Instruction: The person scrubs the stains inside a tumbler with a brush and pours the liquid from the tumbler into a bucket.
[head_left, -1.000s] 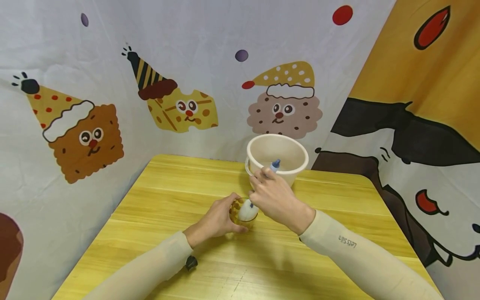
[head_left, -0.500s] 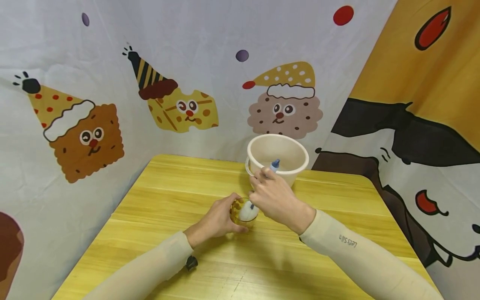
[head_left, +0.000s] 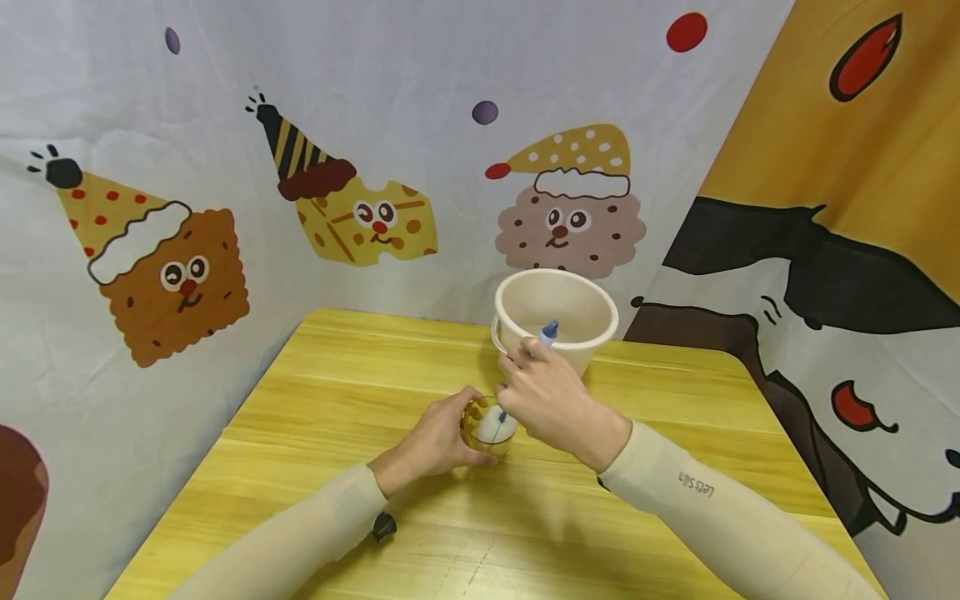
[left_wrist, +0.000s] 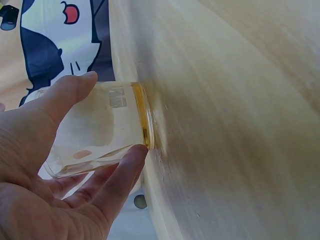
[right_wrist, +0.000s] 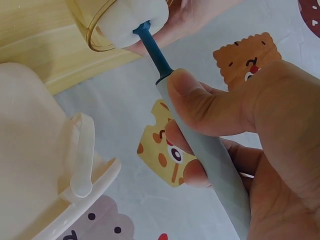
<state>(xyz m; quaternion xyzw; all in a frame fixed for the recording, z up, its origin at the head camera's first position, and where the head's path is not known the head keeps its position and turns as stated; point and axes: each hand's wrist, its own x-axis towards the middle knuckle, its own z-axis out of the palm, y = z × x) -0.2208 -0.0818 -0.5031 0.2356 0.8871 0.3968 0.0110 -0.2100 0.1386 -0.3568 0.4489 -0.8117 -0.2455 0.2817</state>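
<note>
My left hand (head_left: 435, 435) holds an amber see-through glass cup (left_wrist: 100, 125) upright, thumb on one side and fingers on the other. In the left wrist view the base of the cup is right at the tabletop. With my right hand (head_left: 551, 398) I grip a sponge cup brush by its pale grey-blue handle (right_wrist: 205, 152), thumb along the front end. From the handle a dark blue stem (right_wrist: 154, 52) runs into the white sponge head (head_left: 493, 427). That head sits inside the mouth of the cup; its lower part shows only blurred through the wall.
Behind my right hand, at the back of the yellow wood-grain table (head_left: 360, 367), stands a cream bucket (head_left: 558, 292) with a side handle (right_wrist: 82, 160). A cloth backdrop (head_left: 420, 67) with cartoon snacks hangs close behind the table. A small black object (head_left: 384, 527) shows under my left sleeve.
The sponge head has turned and shifted slightly within the cup, and the brush handle's end has dipped a little. My left hand and the cup stay almost in place.
</note>
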